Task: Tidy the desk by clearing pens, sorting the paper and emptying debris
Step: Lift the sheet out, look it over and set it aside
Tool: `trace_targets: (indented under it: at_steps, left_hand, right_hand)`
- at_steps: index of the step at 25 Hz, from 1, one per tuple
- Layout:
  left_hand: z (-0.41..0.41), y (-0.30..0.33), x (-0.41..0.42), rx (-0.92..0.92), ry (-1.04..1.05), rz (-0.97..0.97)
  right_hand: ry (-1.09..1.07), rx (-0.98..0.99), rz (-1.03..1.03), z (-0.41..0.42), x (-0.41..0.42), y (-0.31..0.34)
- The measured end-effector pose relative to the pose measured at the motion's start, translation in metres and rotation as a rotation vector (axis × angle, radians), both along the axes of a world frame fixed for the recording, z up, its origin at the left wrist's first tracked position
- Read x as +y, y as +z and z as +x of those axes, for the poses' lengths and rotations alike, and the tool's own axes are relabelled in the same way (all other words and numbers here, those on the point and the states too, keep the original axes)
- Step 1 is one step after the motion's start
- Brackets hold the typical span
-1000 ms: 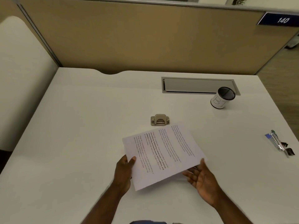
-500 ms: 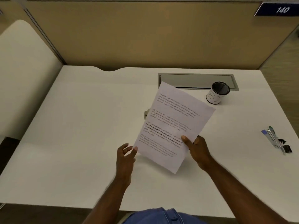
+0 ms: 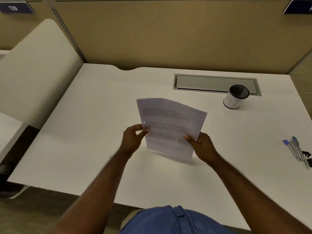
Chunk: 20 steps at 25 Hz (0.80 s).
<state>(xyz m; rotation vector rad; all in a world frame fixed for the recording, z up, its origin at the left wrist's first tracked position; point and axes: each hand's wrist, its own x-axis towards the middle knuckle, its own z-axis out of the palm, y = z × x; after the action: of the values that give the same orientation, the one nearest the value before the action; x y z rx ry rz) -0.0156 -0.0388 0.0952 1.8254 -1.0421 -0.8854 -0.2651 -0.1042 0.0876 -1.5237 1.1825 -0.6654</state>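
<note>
Two hands, left hand (image 3: 133, 139) and right hand (image 3: 203, 146), are clamped on the paper (image 3: 170, 127); pens (image 3: 297, 151) are left uncleared, the cup (image 3: 236, 97) unemptied.

Bare desk (image 3: 84, 132) left of you: open passage. Right side: cup (image 3: 236, 97) at back, pens (image 3: 297, 151) near edge block your way.

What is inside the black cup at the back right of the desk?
The cup shows only a dark interior wall; nothing sticks out above its rim. Its bottom is hidden from this angle. Pens lie on the desk.
</note>
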Motion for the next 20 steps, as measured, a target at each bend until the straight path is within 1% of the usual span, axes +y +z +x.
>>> trace_targets:
  at_steps: [3, 12, 16, 20]
  left_hand:
    - [-0.001, -0.004, 0.008, 0.029, 0.031, -0.006]
    - [-0.010, -0.022, 0.022, 0.015, 0.045, 0.043]
    - [-0.009, -0.019, 0.022, 0.017, 0.051, 0.009]
    - [-0.012, -0.022, 0.023, -0.004, 0.037, 0.051]
  right_hand:
    - [-0.016, 0.031, -0.022, 0.003, 0.002, 0.000]
    - [0.025, 0.153, -0.094, 0.000, 0.010, -0.012]
    - [-0.010, 0.136, -0.148, 0.001, 0.010, -0.008]
    - [0.011, 0.141, -0.140, 0.002, 0.014, -0.009]
